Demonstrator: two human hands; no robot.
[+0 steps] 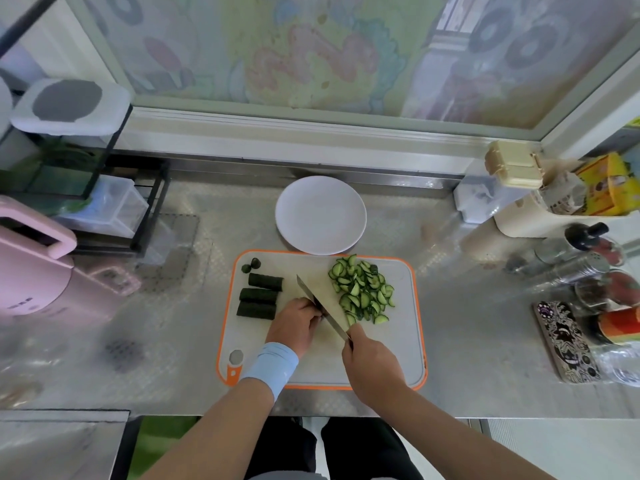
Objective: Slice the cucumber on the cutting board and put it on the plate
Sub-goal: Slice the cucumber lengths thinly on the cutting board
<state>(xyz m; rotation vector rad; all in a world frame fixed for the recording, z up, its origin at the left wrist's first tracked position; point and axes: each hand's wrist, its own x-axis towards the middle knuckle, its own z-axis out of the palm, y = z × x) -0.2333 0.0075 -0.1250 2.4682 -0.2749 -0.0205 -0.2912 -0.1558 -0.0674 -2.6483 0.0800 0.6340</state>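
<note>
Two bare forearms reach up from the bottom edge of the frame. The right grip [372,362], lower centre, is clenched round the handle of one knife [323,308]. The blade slants up and to the left across the cutting board [405,341]. The left grip [294,327] wears one light blue wristband [270,365]. Its fingers are curled down against the left side of the blade. What lies under them is hidden, so I cannot tell whether it grasps anything.

The one grey cutting board, edged in orange, lies at the centre of the metal worktop [485,341]. On its left part lie three dark green cucumber lengths [259,295], side by side in a column. Two small cucumber ends [251,265] sit just above them, at the board's upper left corner. On the board's upper right part is one loose pile of half-moon cucumber slices [362,292], too many and too overlapped to count. The pile lies to the right of the blade.

One round white plate [320,214] stands above the board, and its near rim overlaps the board's top edge.

One pink appliance [34,271] stands at the left edge of the frame. One patterned phone case [568,341] lies flat at the right, beside several jars [588,268].
</note>
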